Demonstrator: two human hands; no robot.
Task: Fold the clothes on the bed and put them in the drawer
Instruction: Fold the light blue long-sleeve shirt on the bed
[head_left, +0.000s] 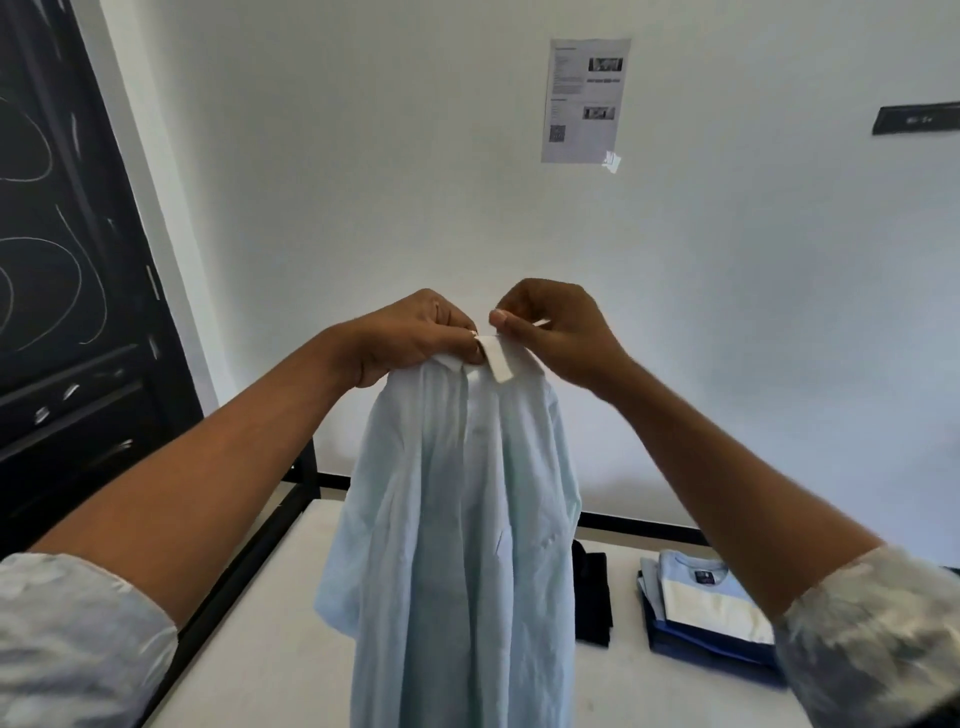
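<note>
A pale blue collared shirt (457, 545) hangs in the air in front of me, above the white bed (270, 639). My left hand (415, 338) grips the collar at its left side. Pinching the collar just to the right is my right hand (556, 332), with a white strip of the collar sticking out between the two hands. The shirt's body and sleeves droop loosely, and its hem runs out of view at the bottom.
A stack of folded clothes (706, 613), blue and white on top, lies on the bed at the right. A folded black garment (592, 597) sits beside it, partly behind the shirt. The bed's black frame (244, 561) runs along the left. A black door (67, 260) stands at far left.
</note>
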